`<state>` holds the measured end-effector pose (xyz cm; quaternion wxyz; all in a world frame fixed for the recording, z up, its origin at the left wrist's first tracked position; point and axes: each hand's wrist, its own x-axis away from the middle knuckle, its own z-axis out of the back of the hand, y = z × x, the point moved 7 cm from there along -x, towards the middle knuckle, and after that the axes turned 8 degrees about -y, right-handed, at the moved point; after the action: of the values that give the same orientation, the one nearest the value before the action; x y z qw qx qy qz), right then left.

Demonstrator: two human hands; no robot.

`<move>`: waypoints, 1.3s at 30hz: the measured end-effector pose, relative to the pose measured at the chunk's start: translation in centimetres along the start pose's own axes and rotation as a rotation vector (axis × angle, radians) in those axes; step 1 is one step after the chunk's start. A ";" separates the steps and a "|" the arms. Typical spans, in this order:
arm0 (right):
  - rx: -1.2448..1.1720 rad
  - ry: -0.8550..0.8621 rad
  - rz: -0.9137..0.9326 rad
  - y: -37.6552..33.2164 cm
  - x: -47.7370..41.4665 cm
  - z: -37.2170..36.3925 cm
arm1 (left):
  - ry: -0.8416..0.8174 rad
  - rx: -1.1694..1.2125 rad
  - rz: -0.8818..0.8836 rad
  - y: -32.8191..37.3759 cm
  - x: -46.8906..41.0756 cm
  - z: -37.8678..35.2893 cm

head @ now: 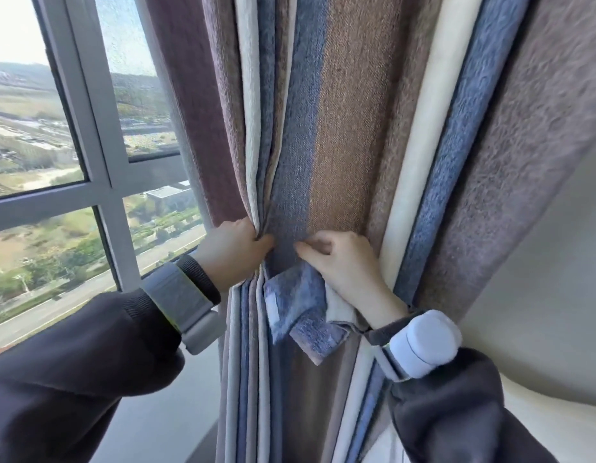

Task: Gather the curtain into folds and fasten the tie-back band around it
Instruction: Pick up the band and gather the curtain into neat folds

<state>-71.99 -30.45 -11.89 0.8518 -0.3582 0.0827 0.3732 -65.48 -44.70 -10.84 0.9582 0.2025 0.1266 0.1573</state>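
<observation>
Dark sleeves frame my view; past them I see the striped blue, brown and cream fabric curtain gathered beside the grey-framed window. Left hand fingers pinch its folds shut. Right hand fingers curl onto the blue fabric tie-back band hanging loose just below.

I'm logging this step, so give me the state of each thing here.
Curtain: partly gathered into folds at the middle.
Tie-back band: loose, hanging folded, not fastened.
Left hand: gripping the gathered folds.
Right hand: fingers pressed on the curtain.
Window: closed.
</observation>
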 end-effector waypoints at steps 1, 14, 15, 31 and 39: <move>0.039 0.065 -0.053 1.1 0.0 1.1 | -0.008 -0.005 0.005 -0.4 0.0 0.2; 0.502 0.226 -0.463 7.7 -0.5 7.6 | 0.011 -0.078 0.023 -1.3 -1.6 0.0; 0.519 0.219 -0.483 8.0 -0.5 7.6 | 0.012 -0.081 0.022 -1.4 -1.7 0.0; 0.315 -0.047 -0.157 1.5 -4.5 -1.3 | -0.002 -0.040 0.042 -2.3 -3.8 -0.1; 0.281 -0.153 0.031 -2.7 -3.7 -3.6 | -0.011 0.050 -0.032 -1.0 -3.6 -0.7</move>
<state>-72.31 -36.25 -11.50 0.8914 -0.2049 0.0745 0.3973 -68.70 -46.60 -11.21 0.9560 0.2250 0.1282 0.1378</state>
